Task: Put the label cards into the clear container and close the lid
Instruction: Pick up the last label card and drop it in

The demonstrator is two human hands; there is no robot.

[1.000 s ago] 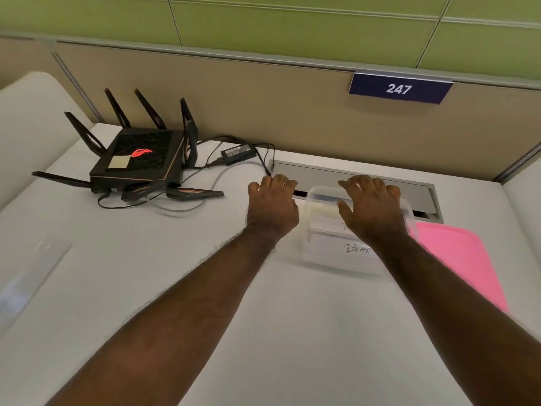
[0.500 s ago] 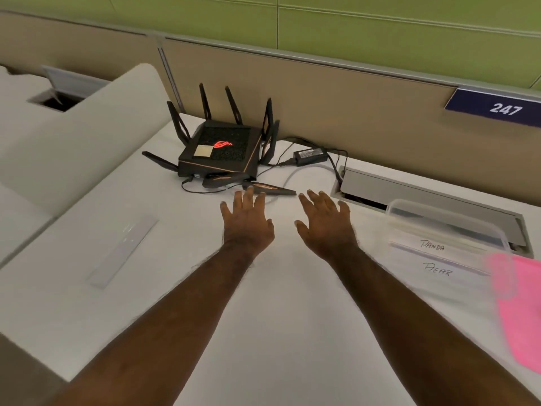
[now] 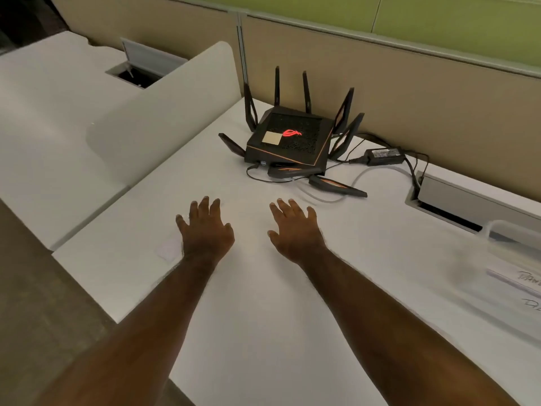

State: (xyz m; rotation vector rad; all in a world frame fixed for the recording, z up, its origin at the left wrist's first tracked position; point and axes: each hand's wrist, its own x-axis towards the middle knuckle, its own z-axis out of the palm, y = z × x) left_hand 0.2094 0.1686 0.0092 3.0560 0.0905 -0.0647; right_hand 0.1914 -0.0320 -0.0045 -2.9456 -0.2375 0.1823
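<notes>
White desk (image 3: 263, 332), both hands flat-ish with fingers spread, holding nothing: left hand (image 3: 206, 230), right hand (image 3: 295, 230). Clear container (image 3: 503, 259) blurry far right; router (image 3: 289, 142) behind.

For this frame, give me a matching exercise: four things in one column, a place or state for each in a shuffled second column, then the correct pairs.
Things
1. left hand
2. router
3. clear container
4. power adapter

Places or states
A. black, a red logo glowing on top, antennas up
B. at the right edge of the view, blurred, handwritten label cards visible in it
C. fingers spread and straight above the white desk, holding nothing
D. a small black box lying by the partition, right of the router

Pairs: 1-C, 2-A, 3-B, 4-D
</notes>
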